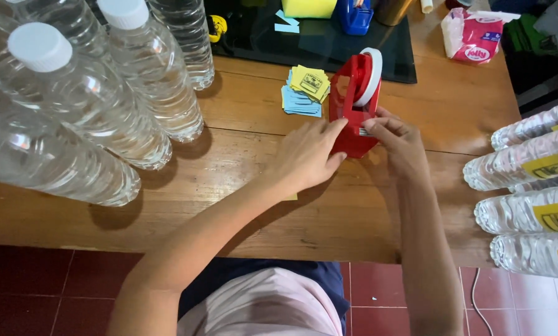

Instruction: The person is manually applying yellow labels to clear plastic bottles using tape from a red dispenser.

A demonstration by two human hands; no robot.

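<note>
A wooden table [241, 205] fills most of the view, its near edge running above a red-tiled floor [49, 292]. On its left stands a cluster of clear plastic water bottles [92, 99] with white caps, upright and packed close together. Along the right edge a row of labelled bottles [534, 186] lies on its side, stacked one beside the next, each with a yellow label. At the far side of the table a dark mat [329, 43] carries a blue tape dispenser [355, 14] and a yellow block [308, 7]; well off to the right of it sits a pink-and-white tissue pack [475, 34].

Near the middle of the table stands the red tape dispenser [352, 106], upright, with a roll of white tape [372, 74] mounted at its top. The left hand [307, 155] lies against the dispenser's left side, fingers stretched forward and flat on the red body, steadying it rather than wrapped around it. The right hand [400, 143] is at the dispenser's right front corner, thumb and forefinger pinched together at the cutter end; it seems to be nipping the end of the tape, though the strip itself is too small to make out for certain.

Just beside the dispenser, on its left and a little further back, lies a small pile of paper slips [305, 90], yellow printed ones on top of pale blue ones, touching or nearly touching the red base.
</note>
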